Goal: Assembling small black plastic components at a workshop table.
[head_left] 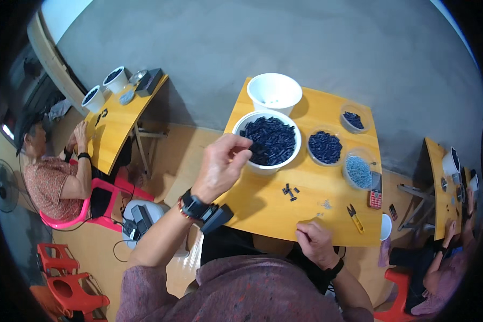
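Note:
My left hand (224,165) is over the near left rim of a white tub (292,159) heaped with small dark plastic pieces (271,140). Its thumb and forefinger are pinched together; what they hold, if anything, blends into the dark heap. At the table's front edge rests my right hand (315,242), fingers curled closed, their contents hidden. Between the hands, several loose dark pieces (291,191) lie on the wooden table (247,206). A few tiny silvery parts (326,204) are scattered just beyond my right hand, with yellow-handled snips (356,219) to its right.
Behind the tub stands a second white tub (274,92). Clear round containers hold dark pieces (325,147), more dark pieces (353,121) and bluish-grey small parts (359,172). A red keypad device (375,198) lies at the right edge. Co-workers sit at a left table (110,137) and a right table (440,206).

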`<action>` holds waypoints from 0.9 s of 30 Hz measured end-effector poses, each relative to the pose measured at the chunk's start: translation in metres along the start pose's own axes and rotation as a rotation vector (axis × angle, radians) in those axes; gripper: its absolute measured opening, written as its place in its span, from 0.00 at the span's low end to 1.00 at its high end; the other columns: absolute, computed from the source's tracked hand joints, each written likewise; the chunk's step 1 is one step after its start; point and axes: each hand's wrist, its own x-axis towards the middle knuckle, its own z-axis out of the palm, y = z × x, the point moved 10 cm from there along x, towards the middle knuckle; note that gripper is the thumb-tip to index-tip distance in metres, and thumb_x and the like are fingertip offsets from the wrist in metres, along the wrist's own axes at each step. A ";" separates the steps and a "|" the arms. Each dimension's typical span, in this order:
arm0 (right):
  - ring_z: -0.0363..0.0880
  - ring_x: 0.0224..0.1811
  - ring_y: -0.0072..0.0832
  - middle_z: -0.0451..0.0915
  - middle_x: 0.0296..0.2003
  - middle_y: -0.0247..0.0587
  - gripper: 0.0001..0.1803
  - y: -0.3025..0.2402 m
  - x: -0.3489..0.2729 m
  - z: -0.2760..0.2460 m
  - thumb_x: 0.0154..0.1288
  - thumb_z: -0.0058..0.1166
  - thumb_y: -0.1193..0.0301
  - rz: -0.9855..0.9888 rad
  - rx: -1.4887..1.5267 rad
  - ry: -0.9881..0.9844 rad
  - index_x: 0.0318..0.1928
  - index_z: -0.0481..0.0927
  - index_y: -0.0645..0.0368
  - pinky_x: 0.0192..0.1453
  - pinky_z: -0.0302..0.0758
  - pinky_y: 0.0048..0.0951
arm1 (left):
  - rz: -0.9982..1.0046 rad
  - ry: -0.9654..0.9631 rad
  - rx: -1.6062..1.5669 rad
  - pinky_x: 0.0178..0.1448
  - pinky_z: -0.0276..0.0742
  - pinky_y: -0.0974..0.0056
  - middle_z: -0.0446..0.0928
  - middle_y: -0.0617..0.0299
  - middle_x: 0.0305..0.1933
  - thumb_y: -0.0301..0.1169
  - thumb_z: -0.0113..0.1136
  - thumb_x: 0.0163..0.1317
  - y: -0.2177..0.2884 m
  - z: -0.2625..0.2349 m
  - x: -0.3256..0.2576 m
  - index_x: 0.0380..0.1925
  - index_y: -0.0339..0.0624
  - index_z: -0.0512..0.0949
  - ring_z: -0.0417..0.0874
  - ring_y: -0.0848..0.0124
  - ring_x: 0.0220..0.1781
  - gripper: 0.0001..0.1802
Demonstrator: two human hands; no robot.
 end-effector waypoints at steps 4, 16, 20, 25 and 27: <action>0.81 0.28 0.40 0.80 0.28 0.45 0.09 0.002 0.000 -0.004 0.58 0.62 0.80 -0.002 0.010 0.047 0.39 0.80 0.60 0.32 0.76 0.34 | 0.109 -0.221 0.430 0.49 0.79 0.62 0.82 0.49 0.42 0.26 0.66 0.57 0.015 0.050 0.043 0.46 0.35 0.80 0.83 0.58 0.44 0.16; 0.79 0.28 0.42 0.76 0.27 0.46 0.10 0.009 -0.004 -0.007 0.57 0.62 0.81 0.046 0.099 0.070 0.41 0.79 0.64 0.31 0.76 0.37 | 0.039 -0.577 0.773 0.59 0.73 0.51 0.74 0.45 0.49 0.24 0.65 0.47 -0.038 0.110 0.073 0.46 0.36 0.72 0.76 0.45 0.54 0.23; 0.79 0.28 0.42 0.76 0.26 0.46 0.10 0.010 -0.003 -0.009 0.57 0.61 0.81 0.034 0.115 0.093 0.41 0.79 0.64 0.31 0.75 0.37 | 0.038 -0.548 0.725 0.56 0.71 0.50 0.74 0.42 0.48 0.17 0.58 0.48 -0.049 0.115 0.073 0.43 0.36 0.71 0.76 0.44 0.52 0.19; 0.79 0.28 0.42 0.77 0.27 0.46 0.09 0.007 -0.001 -0.009 0.57 0.61 0.81 0.040 0.114 0.102 0.40 0.79 0.64 0.32 0.76 0.37 | 0.089 -0.350 0.599 0.48 0.76 0.53 0.78 0.50 0.33 0.17 0.55 0.50 -0.054 0.095 0.085 0.36 0.36 0.74 0.80 0.49 0.41 0.11; 0.79 0.28 0.42 0.77 0.27 0.47 0.09 0.006 -0.001 -0.010 0.57 0.61 0.81 0.036 0.117 0.110 0.40 0.79 0.64 0.32 0.76 0.37 | 0.004 -0.286 0.437 0.44 0.76 0.57 0.78 0.55 0.31 0.17 0.54 0.51 -0.060 0.081 0.092 0.34 0.36 0.75 0.80 0.56 0.37 0.09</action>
